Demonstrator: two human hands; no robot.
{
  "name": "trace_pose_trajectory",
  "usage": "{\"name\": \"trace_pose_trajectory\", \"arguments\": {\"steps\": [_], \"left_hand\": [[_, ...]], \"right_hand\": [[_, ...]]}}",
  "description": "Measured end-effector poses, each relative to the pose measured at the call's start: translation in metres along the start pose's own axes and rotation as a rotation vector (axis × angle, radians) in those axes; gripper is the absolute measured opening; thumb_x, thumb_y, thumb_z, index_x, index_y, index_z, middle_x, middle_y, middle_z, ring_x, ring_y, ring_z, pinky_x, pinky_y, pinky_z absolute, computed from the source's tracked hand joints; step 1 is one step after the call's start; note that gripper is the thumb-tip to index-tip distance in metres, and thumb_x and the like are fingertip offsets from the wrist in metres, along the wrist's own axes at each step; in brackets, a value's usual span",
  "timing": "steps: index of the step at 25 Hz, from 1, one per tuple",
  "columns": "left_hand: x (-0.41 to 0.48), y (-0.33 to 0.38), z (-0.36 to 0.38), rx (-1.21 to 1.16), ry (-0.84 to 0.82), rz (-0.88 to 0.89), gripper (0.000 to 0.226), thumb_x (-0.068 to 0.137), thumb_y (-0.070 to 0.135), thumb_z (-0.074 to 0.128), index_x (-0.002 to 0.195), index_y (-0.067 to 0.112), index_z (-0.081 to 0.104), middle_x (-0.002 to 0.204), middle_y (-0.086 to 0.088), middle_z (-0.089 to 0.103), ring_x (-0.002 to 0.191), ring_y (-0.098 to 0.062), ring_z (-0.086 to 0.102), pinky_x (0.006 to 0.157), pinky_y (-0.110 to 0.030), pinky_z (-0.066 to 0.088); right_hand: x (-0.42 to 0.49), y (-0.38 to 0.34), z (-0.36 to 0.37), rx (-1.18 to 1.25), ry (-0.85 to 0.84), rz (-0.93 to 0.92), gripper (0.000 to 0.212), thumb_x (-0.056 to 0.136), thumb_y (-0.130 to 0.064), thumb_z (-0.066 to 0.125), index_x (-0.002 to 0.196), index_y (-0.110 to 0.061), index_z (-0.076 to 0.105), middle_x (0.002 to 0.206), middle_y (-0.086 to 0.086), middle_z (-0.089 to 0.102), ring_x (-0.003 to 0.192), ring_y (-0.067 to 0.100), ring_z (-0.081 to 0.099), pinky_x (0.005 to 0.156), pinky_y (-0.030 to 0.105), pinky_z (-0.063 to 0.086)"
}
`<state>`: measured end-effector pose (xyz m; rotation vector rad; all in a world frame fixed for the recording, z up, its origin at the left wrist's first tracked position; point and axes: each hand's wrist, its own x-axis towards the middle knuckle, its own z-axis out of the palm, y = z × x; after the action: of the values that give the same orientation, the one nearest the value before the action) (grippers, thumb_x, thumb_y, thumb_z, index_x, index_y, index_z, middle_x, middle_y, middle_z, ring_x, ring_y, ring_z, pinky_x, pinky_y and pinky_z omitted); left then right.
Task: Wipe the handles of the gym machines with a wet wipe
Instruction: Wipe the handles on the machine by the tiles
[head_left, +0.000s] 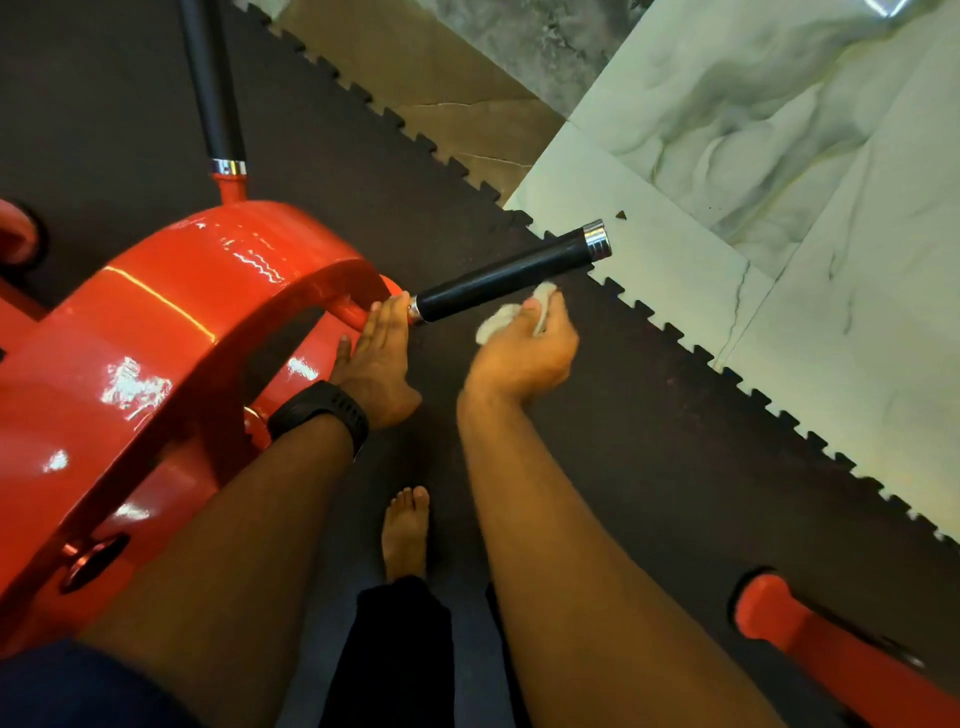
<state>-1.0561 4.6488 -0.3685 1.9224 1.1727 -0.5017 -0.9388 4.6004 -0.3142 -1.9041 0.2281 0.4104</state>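
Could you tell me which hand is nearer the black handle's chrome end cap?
Right: the right hand holds the wet wipe below the handle's middle; the left hand rests at the end opposite the chrome end cap.

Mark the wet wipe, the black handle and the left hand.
wet wipe (497, 321): head view, bunched white end on the left.
black handle (506, 275): head view, middle of its length.
left hand (376, 358): head view, back of the hand.

Your black handle (506, 278) points toward two o'clock, matte grip with a chrome cap at its free end. The white wet wipe (498, 319), crumpled, sits just beneath it at six o'clock, bunched in your right hand (524, 348). A second handle (210, 78) runs toward twelve.
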Motion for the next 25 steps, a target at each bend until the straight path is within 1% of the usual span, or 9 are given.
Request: {"name": "trace_pose_trajectory", "arguments": {"steps": [2,4,7,9,12,15,18,22,25], "left_hand": [[0.004,-0.005,-0.002,0.01,-0.005,0.011,0.116,0.086,0.027,0.074,0.157,0.026,-0.018,0.166,0.005,-0.016,0.152,-0.015,-0.016,0.123,-0.053,-0.002],[0.007,-0.007,-0.004,0.023,-0.023,0.029,0.116,0.087,0.04,0.073,0.157,0.024,-0.018,0.166,0.004,-0.016,0.153,-0.015,-0.016,0.123,-0.053,-0.002],[0.003,-0.008,-0.002,0.05,-0.016,0.068,0.117,0.085,0.036,0.075,0.157,0.022,-0.016,0.167,0.002,-0.015,0.153,-0.016,-0.014,0.123,-0.054,0.001],[0.002,-0.01,-0.003,0.057,-0.012,0.068,0.118,0.084,0.027,0.076,0.157,0.024,-0.016,0.167,0.004,-0.013,0.153,-0.014,-0.013,0.123,-0.055,0.001],[0.003,-0.014,-0.003,0.06,-0.01,0.081,0.116,0.084,0.024,0.074,0.157,0.025,-0.016,0.167,0.005,-0.013,0.153,-0.014,-0.014,0.123,-0.055,0.001],[0.004,-0.013,-0.003,0.073,-0.021,0.082,0.119,0.081,0.014,0.073,0.157,0.024,-0.018,0.167,0.004,-0.015,0.153,-0.016,-0.015,0.124,-0.053,-0.001],[0.003,-0.012,-0.005,0.081,-0.039,0.081,0.121,0.077,0.004,0.071,0.157,0.024,-0.018,0.167,0.003,-0.015,0.153,-0.017,-0.016,0.122,-0.05,-0.003],[0.004,-0.012,-0.004,0.078,-0.028,0.076,0.121,0.076,0.003,0.07,0.156,0.024,-0.019,0.166,0.003,-0.016,0.152,-0.016,-0.017,0.123,-0.049,-0.003],[0.004,-0.012,-0.004,0.085,-0.027,0.082,0.122,0.076,0.003,0.07,0.156,0.024,-0.02,0.167,0.003,-0.015,0.152,-0.016,-0.017,0.122,-0.049,-0.003]], "right_hand": [[-0.009,-0.003,0.024,0.192,-0.109,0.308,0.046,0.104,-0.015,0.049,0.149,-0.021,0.042,0.133,0.006,0.059,0.112,0.017,0.064,0.094,0.03,0.054],[-0.024,-0.003,0.03,0.188,-0.198,0.383,0.053,0.105,-0.017,0.046,0.154,-0.026,0.03,0.137,0.005,0.056,0.119,0.019,0.061,0.096,0.029,0.052],[-0.027,0.0,0.026,0.155,-0.229,0.448,0.045,0.104,-0.011,0.046,0.149,-0.017,0.044,0.13,0.006,0.061,0.112,0.017,0.064,0.085,0.017,0.049],[-0.014,-0.001,0.029,0.294,-0.16,0.486,0.041,0.103,-0.004,0.043,0.142,-0.013,0.052,0.115,0.007,0.065,0.098,0.017,0.065,0.082,0.022,0.052],[-0.016,0.005,0.036,0.293,-0.185,0.486,0.042,0.104,-0.007,0.042,0.142,-0.02,0.052,0.123,0.01,0.064,0.099,0.016,0.065,0.085,0.026,0.054],[-0.002,0.005,0.033,0.332,-0.112,0.499,0.028,0.102,-0.004,0.045,0.124,-0.008,0.062,0.103,0.01,0.067,0.08,0.01,0.065,0.069,0.02,0.053],[0.014,-0.003,0.025,0.39,-0.064,0.424,0.038,0.106,-0.009,0.038,0.14,-0.017,0.054,0.119,0.005,0.063,0.104,0.016,0.062,0.077,0.022,0.049],[0.009,0.005,0.021,0.39,-0.133,0.46,0.027,0.106,-0.008,0.037,0.118,-0.018,0.059,0.086,0.003,0.057,0.069,0.012,0.058,0.065,0.026,0.053],[0.027,-0.003,0.016,0.476,-0.068,0.405,0.034,0.105,-0.008,0.038,0.13,-0.016,0.061,0.104,0.006,0.06,0.085,0.016,0.055,0.077,0.031,0.048]]}}
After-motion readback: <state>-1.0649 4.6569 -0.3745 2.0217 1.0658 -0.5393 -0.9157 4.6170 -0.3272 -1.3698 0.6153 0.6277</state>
